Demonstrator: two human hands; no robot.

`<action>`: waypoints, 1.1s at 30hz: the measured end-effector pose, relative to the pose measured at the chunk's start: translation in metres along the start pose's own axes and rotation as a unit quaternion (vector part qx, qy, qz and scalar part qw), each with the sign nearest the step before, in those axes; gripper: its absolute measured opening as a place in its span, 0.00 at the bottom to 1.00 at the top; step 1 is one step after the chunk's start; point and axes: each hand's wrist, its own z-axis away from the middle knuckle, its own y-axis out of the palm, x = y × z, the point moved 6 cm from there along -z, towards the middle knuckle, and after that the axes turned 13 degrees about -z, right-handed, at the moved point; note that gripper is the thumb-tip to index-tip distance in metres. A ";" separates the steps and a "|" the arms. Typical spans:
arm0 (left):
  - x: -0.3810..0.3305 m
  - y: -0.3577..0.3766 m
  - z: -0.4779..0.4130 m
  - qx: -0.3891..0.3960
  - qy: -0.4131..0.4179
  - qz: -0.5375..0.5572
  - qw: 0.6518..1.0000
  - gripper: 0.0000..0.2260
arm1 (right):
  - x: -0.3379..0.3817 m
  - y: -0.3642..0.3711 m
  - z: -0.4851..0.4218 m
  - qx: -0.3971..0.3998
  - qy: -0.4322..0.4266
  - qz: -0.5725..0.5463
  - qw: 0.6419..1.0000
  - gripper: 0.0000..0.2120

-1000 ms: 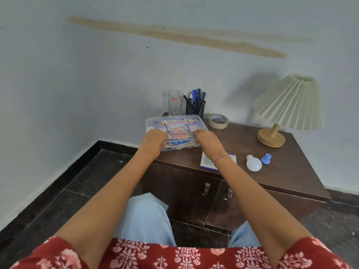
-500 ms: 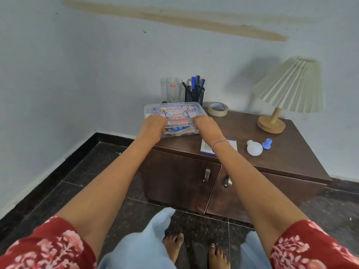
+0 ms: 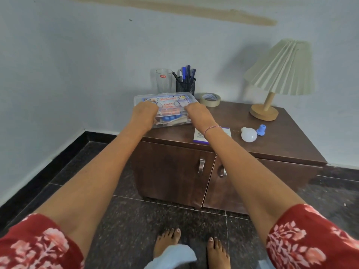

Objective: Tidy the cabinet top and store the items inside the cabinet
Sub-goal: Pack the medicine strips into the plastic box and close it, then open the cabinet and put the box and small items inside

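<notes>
A clear plastic first-aid box [image 3: 169, 102] with a printed label lies on the left part of the brown cabinet top [image 3: 229, 117]. My left hand [image 3: 144, 115] grips its near left corner and my right hand [image 3: 198, 114] grips its near right side. Fingers of both hands curl over the lid's front edge. Under my right wrist lies a small white and purple box [image 3: 199, 135]. A white bulb [image 3: 248, 134] and a blue cap [image 3: 261, 130] lie to the right. Both cabinet doors [image 3: 174, 171] are closed.
Behind the box stand a drinking glass [image 3: 164, 80], a black mesh pen holder [image 3: 185, 85] with several pens and a roll of tape [image 3: 209, 99]. A pleated lamp [image 3: 279, 74] stands at the back right. My bare feet [image 3: 190, 247] are on dark floor tiles before the cabinet.
My view has risen and drawn back, so the cabinet appears lower and my feet show. Both hands stay gripping the first-aid box, which has not visibly shifted on the top.
</notes>
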 end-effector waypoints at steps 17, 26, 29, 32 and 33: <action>-0.065 -0.044 0.097 -0.134 -0.030 0.159 0.978 0.13 | 0.021 -0.059 0.119 -0.147 -0.014 -0.036 0.988 0.14; -0.131 -0.011 0.151 -0.060 -0.020 0.317 0.946 0.13 | -0.038 -0.008 0.219 -0.143 0.135 -0.160 0.967 0.09; -0.149 0.007 0.150 -0.008 -0.031 0.355 0.934 0.15 | -0.061 0.018 0.233 -0.116 0.223 -0.257 0.933 0.10; -0.163 0.017 0.142 0.034 -0.051 0.379 0.923 0.18 | -0.068 0.038 0.233 -0.078 0.255 -0.312 0.912 0.14; -0.167 0.019 0.138 0.041 -0.056 0.382 0.922 0.18 | -0.071 0.042 0.231 -0.069 0.270 -0.325 0.904 0.15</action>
